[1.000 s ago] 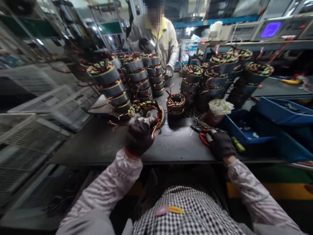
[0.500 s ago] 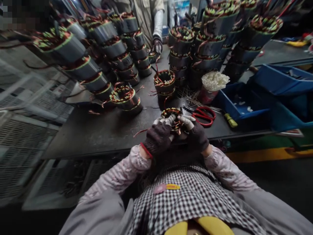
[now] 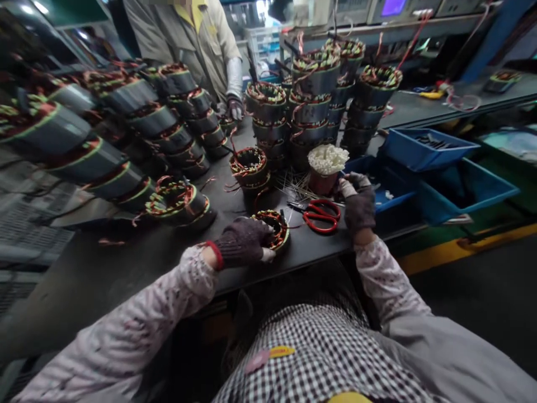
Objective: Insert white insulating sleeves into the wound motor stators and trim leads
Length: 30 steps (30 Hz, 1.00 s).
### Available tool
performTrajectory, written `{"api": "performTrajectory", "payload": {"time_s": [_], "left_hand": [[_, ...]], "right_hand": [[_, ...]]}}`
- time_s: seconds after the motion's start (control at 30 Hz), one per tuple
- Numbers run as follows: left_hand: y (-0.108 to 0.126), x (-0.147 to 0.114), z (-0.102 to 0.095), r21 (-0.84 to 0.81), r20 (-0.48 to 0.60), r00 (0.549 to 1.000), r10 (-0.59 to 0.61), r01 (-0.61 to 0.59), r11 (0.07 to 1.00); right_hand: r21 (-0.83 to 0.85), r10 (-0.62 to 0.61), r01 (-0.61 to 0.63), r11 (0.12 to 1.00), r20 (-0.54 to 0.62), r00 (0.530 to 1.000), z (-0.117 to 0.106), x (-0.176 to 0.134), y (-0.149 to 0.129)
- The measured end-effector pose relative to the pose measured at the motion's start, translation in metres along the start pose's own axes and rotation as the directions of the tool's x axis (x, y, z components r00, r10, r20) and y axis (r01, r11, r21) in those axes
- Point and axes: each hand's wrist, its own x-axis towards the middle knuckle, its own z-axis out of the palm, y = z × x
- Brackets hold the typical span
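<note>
Gloves [image 3: 229, 240] of dark purple-brown knit, pale at the fingertips, cover the left hand [image 3: 245, 242] and the right hand [image 3: 358, 204] in the head view. Just below the centre of the frame, the left hand clasps the left side of a squat, ring-shaped core [image 3: 282, 239] wound with copper-coloured wire, which sits near the front edge of the dark grey tabletop [image 3: 104, 263]. Right of centre, the right hand is raised with bent fingers; whether they pinch anything, I cannot tell. It is just beside a reddish cup [image 3: 322, 183] packed with slim white sticks [image 3: 328, 159] and the near blue plastic bin [image 3: 392, 195]. Between the hands lies a pair of red-handled scissors [image 3: 322, 216], with thin pale strips [image 3: 291, 183] strewn behind. Another wire-wound core [image 3: 178, 204] stands left of centre, and a small pile of copper-wound rings [image 3: 248, 169] stands near the middle. Tall stacks of grey-walled cores fill the upper left [image 3: 130, 98] and the upper middle [image 3: 310, 115]. At the top of the frame, a co-worker in a beige jacket [image 3: 188, 42] has a gloved hand [image 3: 234, 106] lowered near the table's far side.
</note>
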Motion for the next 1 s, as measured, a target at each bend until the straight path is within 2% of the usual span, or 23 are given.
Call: {"api": "performTrajectory", "payload": {"time_s": [0.07, 0.13, 0.23, 0.33, 0.4, 0.5, 0.53, 0.57, 0.63, 0.7, 0.77, 0.8, 0.83, 0.87, 0.9, 0.93, 0.97, 1.0], "left_hand": [[0.006, 0.003, -0.003, 0.011, 0.086, 0.996, -0.013, 0.012, 1.0], [0.01, 0.002, 0.001, 0.02, 0.075, 0.997, -0.037, 0.036, 0.999], [0.014, -0.005, 0.019, 0.094, -0.071, 0.997, -0.01, 0.016, 0.995], [0.014, -0.012, 0.031, 0.099, -0.226, 0.974, 0.033, -0.011, 0.995], [0.011, -0.011, 0.028, 0.026, -0.195, 0.981, -0.017, 0.023, 0.999], [0.004, -0.003, 0.016, -0.046, -0.004, 0.996, -0.091, 0.091, 0.995], [0.002, -0.002, 0.014, -0.045, 0.026, 0.996, -0.087, 0.089, 0.995], [0.001, -0.001, 0.015, -0.035, 0.008, 0.998, -0.065, 0.066, 0.997], [0.003, -0.003, 0.028, 0.006, -0.142, 0.99, -0.006, 0.007, 1.0], [0.009, -0.01, 0.053, 0.048, -0.341, 0.94, 0.019, -0.003, 0.999], [0.015, -0.017, 0.083, 0.039, -0.54, 0.841, -0.016, 0.043, 0.998], [0.016, -0.02, 0.098, 0.012, -0.629, 0.776, -0.04, 0.061, 0.998], [0.015, -0.023, 0.11, -0.02, -0.71, 0.701, -0.063, 0.07, 0.997], [0.012, -0.025, 0.12, -0.048, -0.775, 0.627, -0.083, 0.071, 0.996], [0.007, -0.025, 0.128, -0.066, -0.816, 0.571, -0.089, 0.06, 0.996], [0.001, -0.025, 0.131, -0.072, -0.835, 0.545, -0.079, 0.035, 0.997], [-0.006, -0.023, 0.132, -0.068, -0.835, 0.548, -0.053, -0.007, 0.998], [-0.012, -0.02, 0.131, -0.06, -0.82, 0.572, -0.01, -0.068, 0.996]], "right_hand": [[-0.114, -0.042, 0.032, 0.993, -0.092, 0.995, -0.001, 0.024, 0.006], [-0.198, -0.082, 0.061, 0.978, -0.097, 0.992, 0.002, 0.04, 0.012], [-0.252, -0.139, 0.118, 0.96, -0.068, 0.988, 0.008, 0.049, 0.019], [-0.248, -0.165, 0.141, 0.959, -0.079, 0.983, 0.012, 0.048, 0.023], [-0.247, -0.19, 0.162, 0.955, -0.093, 0.977, 0.014, 0.047, 0.025], [-0.238, -0.256, 0.22, 0.946, -0.129, 0.958, 0.015, 0.046, 0.024], [-0.234, -0.281, 0.242, 0.942, -0.15, 0.948, 0.013, 0.045, 0.022], [-0.232, -0.301, 0.258, 0.938, -0.176, 0.937, 0.011, 0.044, 0.021], [-0.203, -0.353, 0.308, 0.93, -0.25, 0.901, 0.004, 0.037, 0.016], [-0.151, -0.455, 0.43, 0.89, -0.32, 0.831, -0.002, 0.024, 0.007], [-0.078, -0.576, 0.589, 0.805, -0.344, 0.742, -0.004, 0.003, -0.005], [-0.036, -0.616, 0.64, 0.767, -0.32, 0.72, -0.004, -0.011, -0.012], [0.001, -0.639, 0.665, 0.747, -0.275, 0.718, -0.002, -0.027, -0.021], [0.036, -0.638, 0.658, 0.752, -0.213, 0.74, -0.001, -0.043, -0.029], [0.05, -0.628, 0.642, 0.765, -0.164, 0.761, 0.0, -0.06, -0.038], [0.04, -0.615, 0.623, 0.781, -0.123, 0.779, 0.0, -0.077, -0.045], [0.004, -0.604, 0.607, 0.795, -0.094, 0.792, -0.002, -0.093, -0.051], [-0.045, -0.59, 0.588, 0.808, -0.068, 0.805, -0.004, -0.109, -0.054]]}}
